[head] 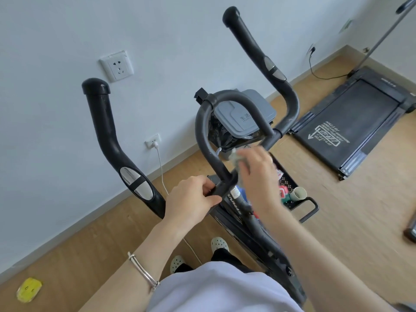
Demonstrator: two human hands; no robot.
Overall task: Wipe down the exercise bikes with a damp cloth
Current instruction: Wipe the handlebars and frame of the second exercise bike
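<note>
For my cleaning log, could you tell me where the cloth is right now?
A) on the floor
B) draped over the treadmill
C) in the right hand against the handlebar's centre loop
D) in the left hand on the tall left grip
C: the right hand holds the cloth against the handlebar loop, while the left hand grips that loop's base.

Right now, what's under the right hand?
A greyish cloth peeks out under the right hand, by the loop handlebar. The hand covers most of the cloth.
</note>
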